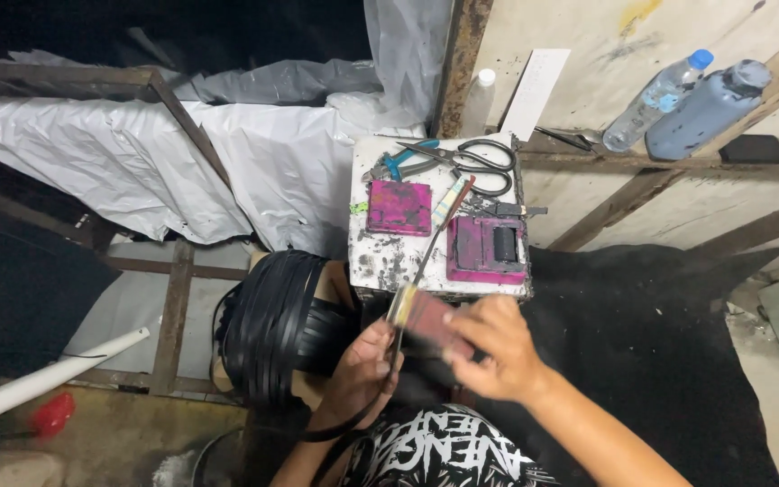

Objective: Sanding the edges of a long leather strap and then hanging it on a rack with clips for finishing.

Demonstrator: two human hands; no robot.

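Left hand: the left hand (364,368) pinches a thin black flexible strap (418,271), low and centre.
Right hand: the right hand (496,347) grips a small reddish block (427,317) pressed against the strap; blurred.
Strap feel: looks light, limp, smooth; likely best pinched flat near the block.
Behind: stained white work board (389,261) with black-handled scissors (480,160).

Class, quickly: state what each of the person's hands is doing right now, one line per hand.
Left hand: closed on a thin black strap.
Right hand: closed on a small reddish block, blurred.
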